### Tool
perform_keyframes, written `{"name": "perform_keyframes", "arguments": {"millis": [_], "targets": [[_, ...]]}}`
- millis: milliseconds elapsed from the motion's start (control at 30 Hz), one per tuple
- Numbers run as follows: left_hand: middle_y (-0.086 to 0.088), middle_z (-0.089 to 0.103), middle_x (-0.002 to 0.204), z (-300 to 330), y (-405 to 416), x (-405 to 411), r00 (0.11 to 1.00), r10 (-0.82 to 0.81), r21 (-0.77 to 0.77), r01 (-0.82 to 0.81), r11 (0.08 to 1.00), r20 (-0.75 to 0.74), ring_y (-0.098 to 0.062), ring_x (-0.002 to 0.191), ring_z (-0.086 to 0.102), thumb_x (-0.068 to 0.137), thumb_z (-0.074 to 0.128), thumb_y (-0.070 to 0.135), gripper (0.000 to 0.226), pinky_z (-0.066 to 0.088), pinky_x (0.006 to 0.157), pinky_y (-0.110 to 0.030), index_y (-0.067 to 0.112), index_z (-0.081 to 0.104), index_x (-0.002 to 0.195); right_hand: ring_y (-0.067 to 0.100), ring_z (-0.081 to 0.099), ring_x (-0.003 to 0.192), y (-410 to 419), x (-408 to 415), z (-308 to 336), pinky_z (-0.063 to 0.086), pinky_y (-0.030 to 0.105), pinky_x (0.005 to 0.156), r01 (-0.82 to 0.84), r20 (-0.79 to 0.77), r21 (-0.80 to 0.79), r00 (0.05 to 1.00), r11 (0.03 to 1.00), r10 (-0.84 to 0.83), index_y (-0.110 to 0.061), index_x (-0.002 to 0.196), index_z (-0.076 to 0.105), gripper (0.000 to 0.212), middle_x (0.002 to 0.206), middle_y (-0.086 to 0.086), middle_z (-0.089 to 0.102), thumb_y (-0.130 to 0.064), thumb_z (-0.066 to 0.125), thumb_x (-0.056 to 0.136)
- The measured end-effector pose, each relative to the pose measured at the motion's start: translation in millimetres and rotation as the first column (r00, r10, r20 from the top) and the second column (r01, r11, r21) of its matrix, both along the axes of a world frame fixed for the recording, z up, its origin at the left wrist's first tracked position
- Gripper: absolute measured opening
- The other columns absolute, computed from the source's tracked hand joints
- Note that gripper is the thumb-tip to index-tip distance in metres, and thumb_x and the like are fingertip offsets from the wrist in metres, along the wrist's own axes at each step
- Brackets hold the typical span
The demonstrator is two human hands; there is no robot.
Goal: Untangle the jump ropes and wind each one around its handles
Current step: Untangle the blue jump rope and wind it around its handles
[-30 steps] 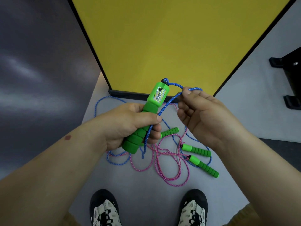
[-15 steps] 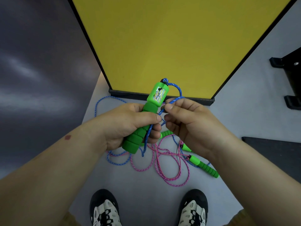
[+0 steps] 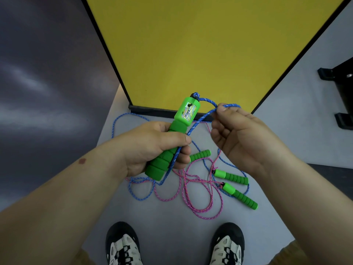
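Left hand (image 3: pixel 152 148) is wrapped tight round the foam grip of the counter handle (image 3: pixel 172 142), handle tilted up and away w/ its clear window facing the camera; thumb presses a run of the blue rope (image 3: pixel 198 121) against the grip. Right hand (image 3: pixel 242 134) is closed in a pinch on the same blue rope just beside the handle's top, rope coming off the knot at the cap, arcing over to the fingertips (image 3: pixel 222 109) and then running back down along the grip under the left thumb. Judged step: early winding of the blue rope onto its handle, maybe the first lengthwise pass, w/ most of the rope not yet taken up. The rest lies on the floor (image 3: pixel 172 222) below the hands: blue loops crossed w/ the pink rope (image 3: pixel 200 207), plus three green handles, one (image 3: pixel 200 154) near the left knuckles and two (image 3: pixel 232 175) (image 3: pixel 240 196) side by side to the right. Can't tell which of those belongs to the blue rope. Next move prob needs the right hand to draw more slack up, lay it round the grip while the left thumb keeps the turn pinned, and watch where blue crosses pink, since pulling could drag the pink rope along or tighten the tangle. Shoes (image 3: pixel 124 245) are near the pile, not on it.
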State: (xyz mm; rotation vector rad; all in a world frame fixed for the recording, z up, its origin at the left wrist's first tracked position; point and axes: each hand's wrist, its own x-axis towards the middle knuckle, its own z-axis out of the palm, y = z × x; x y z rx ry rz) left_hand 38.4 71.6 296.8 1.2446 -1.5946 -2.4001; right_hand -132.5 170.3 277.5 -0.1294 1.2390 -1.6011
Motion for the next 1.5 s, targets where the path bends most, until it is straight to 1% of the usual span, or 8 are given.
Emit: {"name": "perform_keyframes", "arguments": {"millis": [200,300,600,800,1000,1100,1233,1500], "targets": [[-0.008,0.067,0.07,1,1,0,1.0,0.005,0.005,-0.005,1.0,-0.011,-0.018,0.059,0.066,0.096,0.061,0.007,0.005,0.059,0.059,-0.031,0.003,0.063,0.094,0.01,0.061,0.067,3,24,0,0.053,0.022,0.063,-0.248,-0.05,-0.007,0.968,0.969,0.248,-0.013,0.094,0.067,0.006,0.077,0.002,0.066,-0.015,0.068,0.088],[-0.007,0.066,0.068,2,1,0,1.0,0.007,0.011,-0.007,1.0,-0.018,-0.017,0.058,0.065,0.097,0.06,0.006,0.007,0.06,0.06,-0.031,0.004,0.064,0.092,0.009,0.062,0.066,4,30,0,0.053,0.02,0.061,-0.287,-0.106,0.005,0.952,0.958,0.286,-0.012,0.09,0.069,0.007,0.072,0.0,0.068,-0.008,0.064,0.092],[-0.009,0.067,0.071,-1,-2,1,1.0,0.01,0.008,-0.01,1.0,-0.005,-0.019,0.06,0.067,0.096,0.062,0.008,0.006,0.059,0.061,-0.031,0.002,0.062,0.094,0.01,0.059,0.064,-1,16,0,0.051,0.023,0.063,-0.07,-0.114,0.019,0.991,0.997,0.072,-0.014,0.089,0.066,0.004,0.068,-0.001,0.061,-0.011,0.068,0.091],[-0.009,0.067,0.072,-1,-2,1,1.0,-0.004,-0.001,0.004,1.0,-0.001,-0.018,0.061,0.067,0.096,0.062,0.008,0.007,0.059,0.062,-0.031,0.002,0.063,0.094,0.01,0.06,0.065,-1,-2,2,0.052,0.023,0.062,0.094,-0.099,0.007,0.991,0.996,-0.093,-0.014,0.091,0.066,0.003,0.077,0.0,0.065,-0.013,0.069,0.091],[-0.011,0.068,0.072,-1,-1,0,1.0,-0.005,-0.007,0.005,1.0,0.011,-0.019,0.06,0.068,0.096,0.062,0.007,0.007,0.059,0.061,-0.032,0.002,0.063,0.092,0.009,0.059,0.064,0,11,0,0.051,0.023,0.063,-0.06,-0.057,0.006,0.997,0.998,0.06,-0.017,0.088,0.063,0.007,0.075,-0.003,0.061,-0.018,0.07,0.09],[-0.009,0.068,0.07,0,0,0,1.0,0.007,0.002,-0.007,1.0,0.006,-0.018,0.059,0.067,0.096,0.062,0.007,0.005,0.059,0.061,-0.031,0.003,0.063,0.094,0.01,0.059,0.065,3,23,0,0.052,0.022,0.062,-0.183,-0.099,0.007,0.978,0.983,0.183,-0.016,0.086,0.068,0.004,0.08,0.002,0.063,-0.015,0.069,0.09],[-0.008,0.067,0.07,1,0,0,1.0,0.02,0.001,-0.02,1.0,0.006,-0.017,0.058,0.067,0.096,0.062,0.007,0.005,0.059,0.059,-0.031,0.006,0.066,0.092,0.008,0.06,0.064,5,31,0,0.051,0.019,0.059,-0.285,-0.176,0.013,0.943,0.958,0.283,-0.014,0.091,0.071,0.009,0.072,0.0,0.067,-0.007,0.066,0.091],[-0.008,0.068,0.071,-2,-3,2,1.0,0.006,0.0,-0.006,1.0,0.005,-0.018,0.061,0.068,0.096,0.063,0.01,0.007,0.059,0.062,-0.032,0.003,0.063,0.093,0.009,0.058,0.064,1,18,0,0.051,0.021,0.061,-0.081,-0.177,0.028,0.981,0.996,0.085,-0.014,0.093,0.068,0.007,0.074,0.0,0.061,-0.008,0.068,0.09]]}}
